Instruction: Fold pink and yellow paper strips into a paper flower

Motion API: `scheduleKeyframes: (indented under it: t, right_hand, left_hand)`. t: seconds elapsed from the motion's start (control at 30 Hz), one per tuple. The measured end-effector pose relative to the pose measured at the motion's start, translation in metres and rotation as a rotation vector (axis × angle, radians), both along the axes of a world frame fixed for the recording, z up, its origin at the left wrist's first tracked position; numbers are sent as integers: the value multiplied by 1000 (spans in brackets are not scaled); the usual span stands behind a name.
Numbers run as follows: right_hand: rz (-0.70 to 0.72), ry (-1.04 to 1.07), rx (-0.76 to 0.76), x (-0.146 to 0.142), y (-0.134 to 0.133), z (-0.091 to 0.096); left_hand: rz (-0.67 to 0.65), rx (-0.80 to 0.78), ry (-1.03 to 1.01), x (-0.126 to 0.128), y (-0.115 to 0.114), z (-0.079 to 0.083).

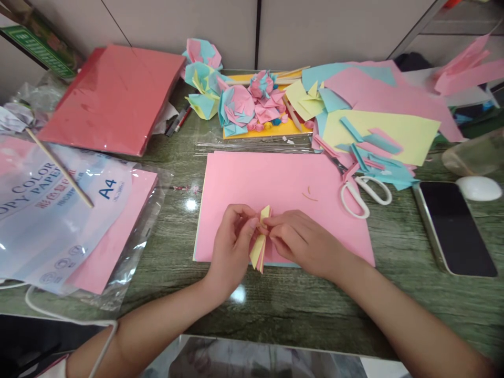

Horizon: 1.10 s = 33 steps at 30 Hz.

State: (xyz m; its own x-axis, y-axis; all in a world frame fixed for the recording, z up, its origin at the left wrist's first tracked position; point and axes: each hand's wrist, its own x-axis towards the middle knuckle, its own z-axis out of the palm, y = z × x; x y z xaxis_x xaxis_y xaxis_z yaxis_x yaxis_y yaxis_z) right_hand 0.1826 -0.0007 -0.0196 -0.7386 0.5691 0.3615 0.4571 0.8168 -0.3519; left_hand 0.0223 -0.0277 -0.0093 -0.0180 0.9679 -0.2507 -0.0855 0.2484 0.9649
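Note:
A narrow bundle of pleated paper (pixel 259 252), yellow and pink, stands between my hands above a stack of pink paper sheets (pixel 252 178). My left hand (pixel 235 236) pinches it near the middle with thumb and fingers. From the other side, my right hand (pixel 299 236) has its fingers closed at the same middle part. Whether a thin tie is between the fingertips is too small to make out. Two short, thin brown strips (pixel 310 197) lie on the pink sheet to the right. White-handled scissors (pixel 356 197) rest at the stack's right edge.
A plastic-wrapped copy paper pack (pixel 79 220) lies left, below a red paper stack (pixel 114 100). Paper flowers (pixel 236 102) and thin wires (pixel 252 146) are behind the pink sheets. Cut paper scraps (pixel 378 136), a phone (pixel 454 228) and a white mouse (pixel 479 188) are right.

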Motion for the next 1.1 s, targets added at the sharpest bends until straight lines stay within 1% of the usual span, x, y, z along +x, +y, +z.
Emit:
scheduleKeyframes:
  t: [0.1, 0.2, 0.33, 0.53, 0.6, 0.67, 0.77, 0.83, 0.97, 1.1]
  right_hand:
    - [-11, 22, -1, -1, 1, 1]
    - [-18, 31, 10, -1, 1, 2]
    - [-13, 0, 14, -1, 0, 2]
    - [2, -39, 13, -1, 1, 0]
    - [7, -38, 14, -1, 1, 0]
    - [-5, -17, 20, -2, 1, 2]
    - [-32, 24, 5, -2, 1, 2]
    - [-31, 30, -22, -2, 0, 1]
    - [-20, 22, -47, -1, 0, -4]
    - [-7, 23, -35, 1, 0, -3]
  left_hand:
    - [-1, -19, -4, -1, 1, 0]
    - [13, -37, -51, -2, 2, 0]
    - [56, -57, -139, -2, 2, -1]
    - [149, -148, -256, -2, 4, 2]
    - [151, -158, -275, -3, 5, 2]
    - [94, -154, -244, -5, 5, 1]
    - [-50, -136, -148, -6, 6, 1]
    - [-115, -120, -94, -6, 6, 1]
    - [-178, -67, 27, -5, 7, 0]
    - [-180, -44, 44, -8, 9, 0]
